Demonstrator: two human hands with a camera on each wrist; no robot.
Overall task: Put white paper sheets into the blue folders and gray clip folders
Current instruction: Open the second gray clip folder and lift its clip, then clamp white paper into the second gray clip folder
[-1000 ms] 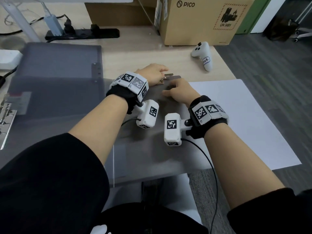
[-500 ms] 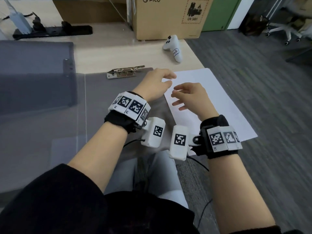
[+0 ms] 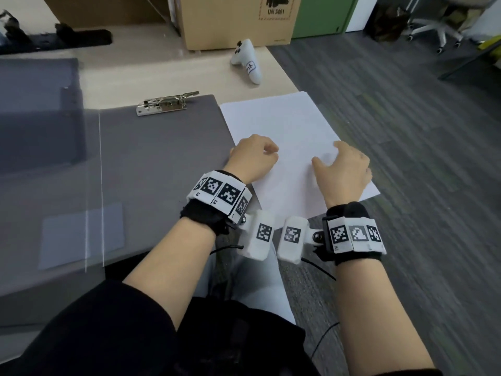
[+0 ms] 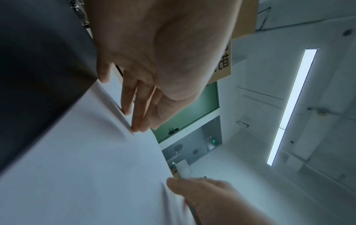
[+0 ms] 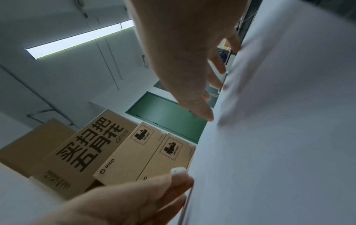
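Paper stack [image 3: 284, 137] is lying flat on the desk [image 3: 151, 74], just right of the open gray clip folder [image 3: 162, 169], its near corner overhanging the desk edge. Left hand [image 3: 253, 157] is resting on the stack's left edge, fingertips [image 4: 134, 126] touching paper, fingers nearly straight, gripping nothing. Right hand [image 3: 343, 169] is pressing spread fingers [image 5: 208, 117] onto the sheets, thumb at the edge; not clamped. Metal clip [image 3: 165, 104] is sitting at the folder's top. White controller [image 3: 248, 63] is lying beyond.
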